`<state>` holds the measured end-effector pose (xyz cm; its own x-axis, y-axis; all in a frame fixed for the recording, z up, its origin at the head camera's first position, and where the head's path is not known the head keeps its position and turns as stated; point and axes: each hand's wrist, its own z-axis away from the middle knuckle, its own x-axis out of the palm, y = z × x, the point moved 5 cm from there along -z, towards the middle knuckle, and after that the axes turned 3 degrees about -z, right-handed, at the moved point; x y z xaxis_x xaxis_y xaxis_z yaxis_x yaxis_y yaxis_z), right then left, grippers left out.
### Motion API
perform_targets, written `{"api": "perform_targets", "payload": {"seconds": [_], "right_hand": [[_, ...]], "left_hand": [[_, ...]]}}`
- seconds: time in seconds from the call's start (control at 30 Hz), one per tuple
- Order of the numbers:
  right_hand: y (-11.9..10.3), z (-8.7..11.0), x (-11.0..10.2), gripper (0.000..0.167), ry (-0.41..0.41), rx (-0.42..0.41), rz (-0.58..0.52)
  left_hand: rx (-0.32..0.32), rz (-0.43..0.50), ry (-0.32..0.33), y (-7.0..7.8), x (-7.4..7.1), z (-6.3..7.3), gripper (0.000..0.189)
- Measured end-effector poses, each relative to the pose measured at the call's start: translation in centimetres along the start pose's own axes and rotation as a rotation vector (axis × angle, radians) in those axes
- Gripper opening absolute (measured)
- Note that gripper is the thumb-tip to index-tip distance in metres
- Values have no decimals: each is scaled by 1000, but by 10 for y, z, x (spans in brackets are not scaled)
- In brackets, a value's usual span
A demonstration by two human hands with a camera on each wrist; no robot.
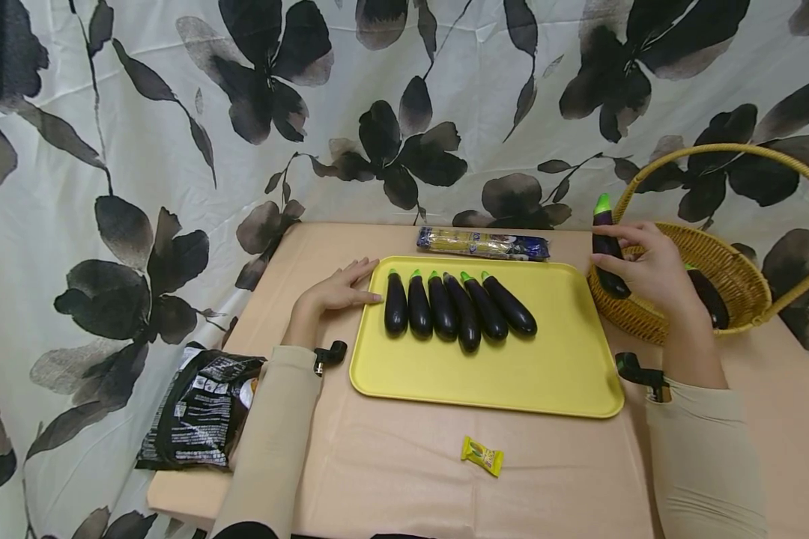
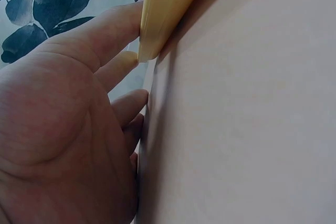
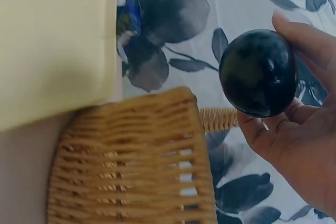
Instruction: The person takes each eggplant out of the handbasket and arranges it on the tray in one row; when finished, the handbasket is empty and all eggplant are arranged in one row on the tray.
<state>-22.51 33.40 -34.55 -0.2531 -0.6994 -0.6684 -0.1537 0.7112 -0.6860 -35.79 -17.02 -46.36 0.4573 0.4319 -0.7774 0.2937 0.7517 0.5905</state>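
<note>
My right hand (image 1: pixel 647 262) grips a dark purple eggplant (image 1: pixel 608 254) with a bright green stem end, above the left rim of a wicker basket (image 1: pixel 728 251). In the right wrist view the rounded bottom of that eggplant (image 3: pixel 258 73) faces the camera. Another eggplant (image 1: pixel 708 297) lies inside the basket. On the yellow tray (image 1: pixel 445 382) several eggplants (image 1: pixel 468 311) lie side by side, green ends toward the back. My left hand (image 1: pixel 337 288) rests at the tray's left edge with fingers extended; the left wrist view shows fingertips against the tray's side (image 2: pixel 157 19).
Behind the tray lies a long blue and yellow packet (image 1: pixel 482 244). A small yellow wrapped candy (image 1: pixel 482 457) sits in front of it. A black bag (image 1: pixel 198 408) is at the table's left edge. The basket's tall handle (image 1: pixel 728 147) arches upward. A floral curtain (image 1: pixel 377 150) hangs behind.
</note>
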Motion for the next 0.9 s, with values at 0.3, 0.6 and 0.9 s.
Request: {"api": "perform_targets", "payload": {"seconds": [0.3,0.6,0.9], "right_hand": [[-6,-7,23,53,-106,-11,-37],[-11,-12,41,50,-200,-31,-64],[-10,-13,59,51,-289,-3,-79]], "left_hand": [[0,1,3,-1,1,-1,97],[-6,3,3,-2,1,-1,97],[-8,17,6,-1,1,-1,96]]}}
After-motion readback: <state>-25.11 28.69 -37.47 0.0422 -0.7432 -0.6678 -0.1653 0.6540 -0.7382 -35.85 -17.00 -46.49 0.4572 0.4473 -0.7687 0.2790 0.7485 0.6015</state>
